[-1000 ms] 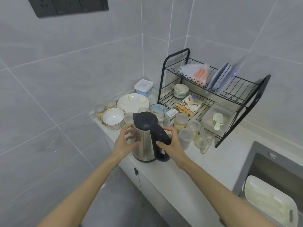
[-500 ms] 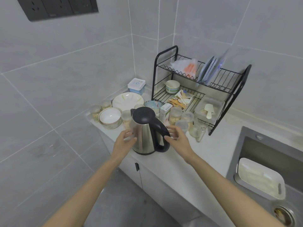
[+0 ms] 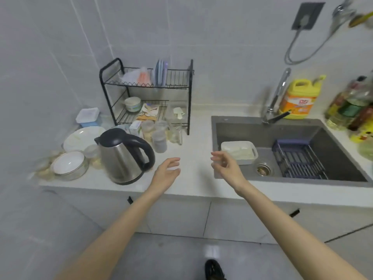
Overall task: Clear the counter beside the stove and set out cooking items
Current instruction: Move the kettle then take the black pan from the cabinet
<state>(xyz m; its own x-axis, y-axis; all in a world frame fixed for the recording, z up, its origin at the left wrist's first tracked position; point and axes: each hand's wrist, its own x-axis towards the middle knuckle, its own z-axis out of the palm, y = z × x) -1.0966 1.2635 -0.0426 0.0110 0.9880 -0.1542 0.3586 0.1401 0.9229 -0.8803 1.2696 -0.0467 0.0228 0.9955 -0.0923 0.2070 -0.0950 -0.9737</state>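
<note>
The kettle (image 3: 123,158) stands on the smooth white counter (image 3: 191,178), near its front edge. It has a brushed steel body that widens toward the base, a matte black domed lid, a short spout pointing left and a thick black loop handle on the right. To its left are a round white bowl (image 3: 68,163) with a pale rim and a wide, shallow white plate (image 3: 80,136). A square lidded box (image 3: 87,117) in white and light blue sits behind them. A two-tier rack (image 3: 187,98) of thin black wire stands against the tiled wall, with flat plates set upright on its top shelf and a small cup below. Several cloudy clear jars (image 3: 159,138) cluster in front of it. The rectangular sink (image 3: 242,130) is dull grey and holds a white plastic tub (image 3: 238,153) with rounded corners and a dark slatted basket (image 3: 298,158). A chrome tap (image 3: 276,98) rises behind it, beside a yellow jug (image 3: 300,98) with an orange label. The left hand (image 3: 167,172) hovers over the counter just right of the kettle handle, clear of it, with its fingers loosely spread and nothing in it. The right hand (image 3: 226,166) is over the sink's left rim, its fingers relaxed and slightly bent, and it is also empty.
</note>
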